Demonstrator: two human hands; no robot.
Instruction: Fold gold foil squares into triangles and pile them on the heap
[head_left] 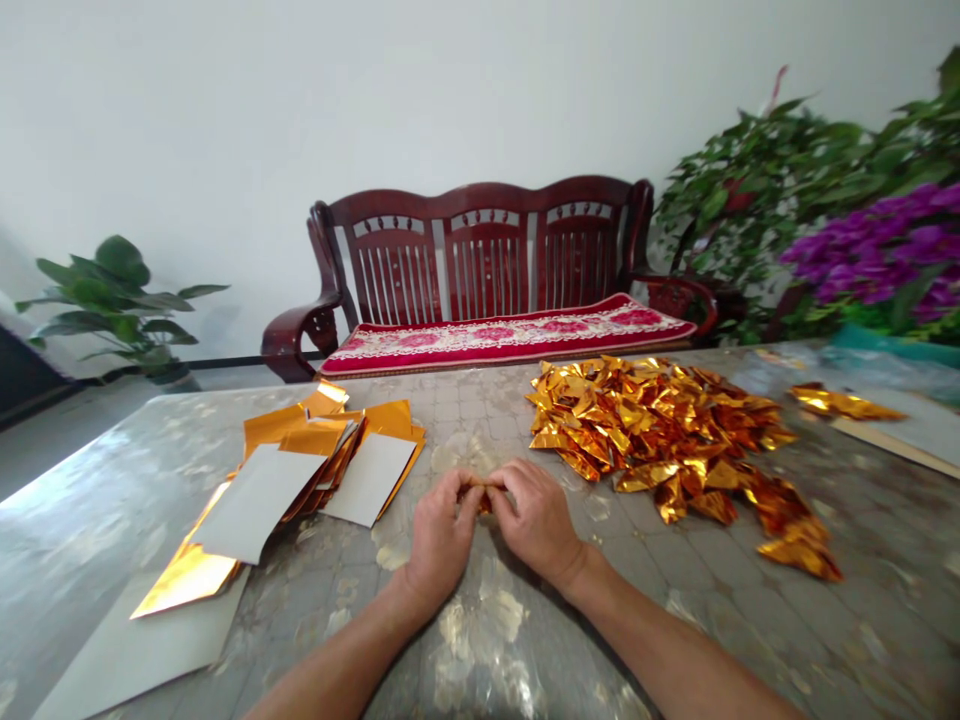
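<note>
Head view, seated at the table (97, 500), forearms resting toward the centre. Both hands are closed in a pinch, knuckles up, and meet at the fingertips. My left hand (439, 530) and right hand (536, 520) together grip a small gold foil piece (486, 503). My fingers hide most of it, so its exact shape cannot be read; only a sliver shows below the fingertips. It sits just in front of me, near the table's middle, which appears to give both hands equal reach and keeps the work clear of the material on either side.

To my left lies a loose stack of gold foil sheets (330, 450), some showing white backing. A further sheet (187, 578) lies at the near edge of that stack, with its gold face up, on a white board (135, 650). To my right is a heap of small folded foil pieces (652, 430), spilling in a tail toward the near right. Sheets on one side and folded pieces on the other looks like a deliberate split, keeping the two forms apart.

Farther right, a smaller foil batch (844, 403) rests on a pale tray (900, 430). Beyond the table stand a red wooden bench (480, 250), a leafy potted plant (112, 300) and purple flowers (877, 250).
</note>
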